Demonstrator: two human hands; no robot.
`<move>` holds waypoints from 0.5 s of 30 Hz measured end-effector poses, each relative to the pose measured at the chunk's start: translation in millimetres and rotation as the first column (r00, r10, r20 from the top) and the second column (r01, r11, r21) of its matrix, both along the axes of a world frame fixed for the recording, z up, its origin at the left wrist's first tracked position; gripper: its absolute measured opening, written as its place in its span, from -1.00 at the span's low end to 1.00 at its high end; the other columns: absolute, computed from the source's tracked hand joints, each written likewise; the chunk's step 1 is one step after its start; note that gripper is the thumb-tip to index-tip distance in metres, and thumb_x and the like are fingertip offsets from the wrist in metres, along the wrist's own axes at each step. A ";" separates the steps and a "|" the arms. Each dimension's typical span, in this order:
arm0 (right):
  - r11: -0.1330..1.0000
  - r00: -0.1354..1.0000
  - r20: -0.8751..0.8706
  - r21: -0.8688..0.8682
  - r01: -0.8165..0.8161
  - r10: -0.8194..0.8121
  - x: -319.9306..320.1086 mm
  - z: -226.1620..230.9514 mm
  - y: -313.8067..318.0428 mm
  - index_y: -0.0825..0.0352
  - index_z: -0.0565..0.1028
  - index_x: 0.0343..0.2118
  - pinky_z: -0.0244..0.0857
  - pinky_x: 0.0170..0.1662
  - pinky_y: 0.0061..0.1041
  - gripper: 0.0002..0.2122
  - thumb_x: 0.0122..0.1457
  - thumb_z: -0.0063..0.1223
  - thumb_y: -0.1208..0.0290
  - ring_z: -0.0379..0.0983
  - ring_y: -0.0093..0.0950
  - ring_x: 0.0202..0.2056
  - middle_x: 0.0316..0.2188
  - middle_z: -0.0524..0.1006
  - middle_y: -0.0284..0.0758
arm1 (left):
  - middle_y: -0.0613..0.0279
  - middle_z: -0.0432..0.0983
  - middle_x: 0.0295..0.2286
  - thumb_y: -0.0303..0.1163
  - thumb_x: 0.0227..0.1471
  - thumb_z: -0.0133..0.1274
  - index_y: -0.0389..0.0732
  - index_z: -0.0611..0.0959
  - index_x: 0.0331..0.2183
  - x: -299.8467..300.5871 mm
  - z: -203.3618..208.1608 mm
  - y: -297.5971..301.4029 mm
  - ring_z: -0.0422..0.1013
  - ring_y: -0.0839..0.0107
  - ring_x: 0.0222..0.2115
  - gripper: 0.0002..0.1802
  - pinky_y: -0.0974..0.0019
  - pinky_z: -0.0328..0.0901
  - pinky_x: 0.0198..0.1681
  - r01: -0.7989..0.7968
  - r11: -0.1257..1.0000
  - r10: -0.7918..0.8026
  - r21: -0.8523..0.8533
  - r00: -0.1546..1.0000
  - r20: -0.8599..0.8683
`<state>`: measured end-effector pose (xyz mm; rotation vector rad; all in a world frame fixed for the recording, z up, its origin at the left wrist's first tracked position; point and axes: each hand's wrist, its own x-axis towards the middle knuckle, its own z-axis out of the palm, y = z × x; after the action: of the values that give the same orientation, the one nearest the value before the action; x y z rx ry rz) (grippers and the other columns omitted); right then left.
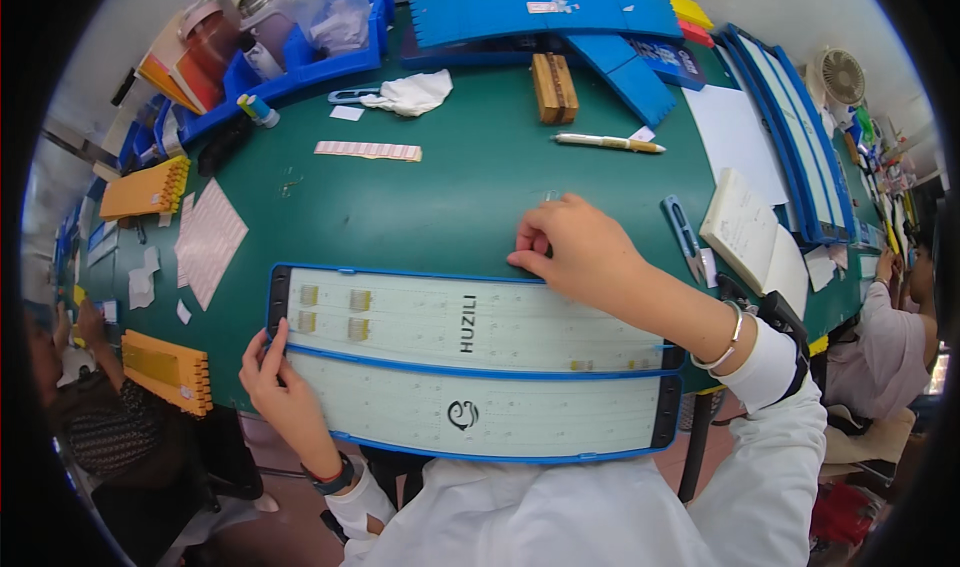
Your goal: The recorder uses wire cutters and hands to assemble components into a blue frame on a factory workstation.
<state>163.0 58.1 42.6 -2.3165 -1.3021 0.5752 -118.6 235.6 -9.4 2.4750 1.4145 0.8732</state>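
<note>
A long flat case (400, 392) lies opened out before me, blue-rimmed with two pale panels and black end strips. Its near half reaches over the table edge. My left hand (280, 387) grips the case's left end at the hinge, fingers along the black strip. Over the far rim, right of the middle, my right hand (575, 242) is closed in a pinch; whatever its fingertips hold is too small or hidden. Small yellowish bundles (359, 301) sit in pairs on the far panel's left part. Two more yellowish bits (582, 365) lie near its right end by the hinge.
On the green table (440, 207) lie a pen (608, 143), a wooden block (555, 89), blue snips (684, 237), an open notebook (748, 229), a label strip (368, 151) and a white cloth (412, 94). Blue bins (335, 62) and stacked blue boards (545, 15) line the back. People sit at both sides.
</note>
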 end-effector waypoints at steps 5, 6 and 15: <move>0.998 0.984 0.175 -0.056 -0.025 0.035 2.9 -8.6 -10.2 0.29 0.49 -0.47 0.29 -0.25 -0.37 -0.91 0.08 0.08 0.40 0.38 -0.35 -0.29 -0.46 0.48 -0.30 | 0.16 0.42 -0.20 -0.70 -0.05 -0.09 -0.06 0.67 -0.19 9.6 1.1 -6.5 0.30 0.20 -0.21 -0.57 0.26 0.25 -0.15 0.014 1.000 -0.013 -0.023 1.000 0.021; 0.998 0.984 0.172 -0.050 -0.030 0.038 2.9 -9.3 -10.7 0.29 0.49 -0.47 0.29 -0.25 -0.37 -0.91 0.08 0.08 0.40 0.38 -0.35 -0.29 -0.46 0.48 -0.30 | 0.16 0.42 -0.20 -0.70 -0.04 -0.09 -0.07 0.67 -0.19 8.0 0.4 -5.9 0.30 0.20 -0.21 -0.57 0.26 0.25 -0.15 0.009 1.000 -0.008 -0.027 1.000 0.023; 0.999 0.993 0.118 0.037 0.002 -0.006 16.8 -6.6 -20.6 0.32 0.42 -0.28 0.29 -0.20 -0.36 -0.90 0.18 -0.08 0.45 0.38 -0.30 -0.22 -0.30 0.46 -0.28 | 0.14 0.42 -0.20 -0.71 -0.06 -0.10 -0.06 0.67 -0.19 2.1 0.9 -1.8 0.30 0.19 -0.20 -0.55 0.23 0.24 -0.13 0.005 1.000 -0.004 -0.023 1.000 0.019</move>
<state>179.8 37.5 36.0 -2.3538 -1.3495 0.4145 -116.5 233.7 -8.5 2.4457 1.4043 0.8713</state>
